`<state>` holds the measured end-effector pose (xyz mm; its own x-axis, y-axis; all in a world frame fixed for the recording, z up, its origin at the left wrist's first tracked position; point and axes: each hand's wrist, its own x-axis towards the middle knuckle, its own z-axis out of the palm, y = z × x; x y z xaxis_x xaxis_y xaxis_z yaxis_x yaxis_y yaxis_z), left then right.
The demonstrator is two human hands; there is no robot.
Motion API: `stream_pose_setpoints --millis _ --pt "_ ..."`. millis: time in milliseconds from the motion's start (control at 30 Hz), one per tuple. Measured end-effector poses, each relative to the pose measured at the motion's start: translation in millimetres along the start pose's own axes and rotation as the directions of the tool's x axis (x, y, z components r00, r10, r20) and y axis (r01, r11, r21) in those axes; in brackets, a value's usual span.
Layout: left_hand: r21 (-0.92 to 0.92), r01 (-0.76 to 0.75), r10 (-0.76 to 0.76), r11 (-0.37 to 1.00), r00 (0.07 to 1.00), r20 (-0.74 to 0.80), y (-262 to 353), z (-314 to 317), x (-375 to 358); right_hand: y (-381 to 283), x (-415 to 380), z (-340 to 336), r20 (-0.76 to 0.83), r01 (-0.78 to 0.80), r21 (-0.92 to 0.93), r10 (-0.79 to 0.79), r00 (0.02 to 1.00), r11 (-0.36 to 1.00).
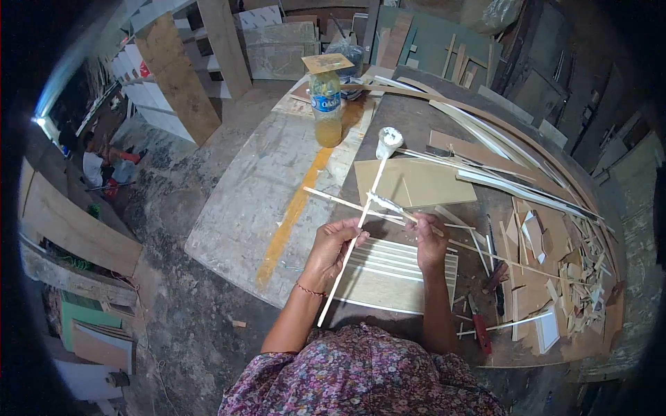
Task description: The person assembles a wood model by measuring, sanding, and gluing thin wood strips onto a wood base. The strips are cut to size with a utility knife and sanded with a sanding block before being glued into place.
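At centre, I have the left hand [335,248] pinching a thin strip [343,273] in closed fingers; held at one spot, it could swivel. Rightward, the right hand [430,243] pinches a white-smeared stick [400,209]; overloaded, it could drip on the slatted panel [390,291], lower centre.

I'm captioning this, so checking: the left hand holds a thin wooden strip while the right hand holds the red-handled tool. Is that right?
Not quite: the head view shows the right hand holding a white-tipped stick; the red-handled tool lies on the worktable. The left hand does hold a thin wooden strip.
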<state>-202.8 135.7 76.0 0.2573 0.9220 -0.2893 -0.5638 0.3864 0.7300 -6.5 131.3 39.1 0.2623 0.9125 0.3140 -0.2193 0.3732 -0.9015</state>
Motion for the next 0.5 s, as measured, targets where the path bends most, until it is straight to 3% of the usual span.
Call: stream_pose_setpoints --millis 133,333,433,500 --pt "0.050 -0.013 0.013 0.999 1.000 -0.005 -0.5 0.7 -3.2 -8.2 3.8 10.9 -0.011 0.000 -0.050 -0.001 1.000 0.999" --pt "0.047 -0.107 0.109 0.993 0.993 -0.050 -6.5 -7.1 2.5 -14.9 -10.8 9.0 0.101 -0.140 -0.082 0.148 0.984 0.987" --pt "0.021 -0.115 0.116 0.993 0.991 -0.065 -9.1 -8.3 4.6 -2.1 -8.9 0.4 0.040 -0.048 0.069 0.045 0.998 0.996" --pt "0.065 -0.089 0.093 0.994 0.993 -0.069 -6.3 -6.0 2.5 8.4 -5.8 -6.0 0.002 -0.066 0.261 0.068 0.998 0.963"
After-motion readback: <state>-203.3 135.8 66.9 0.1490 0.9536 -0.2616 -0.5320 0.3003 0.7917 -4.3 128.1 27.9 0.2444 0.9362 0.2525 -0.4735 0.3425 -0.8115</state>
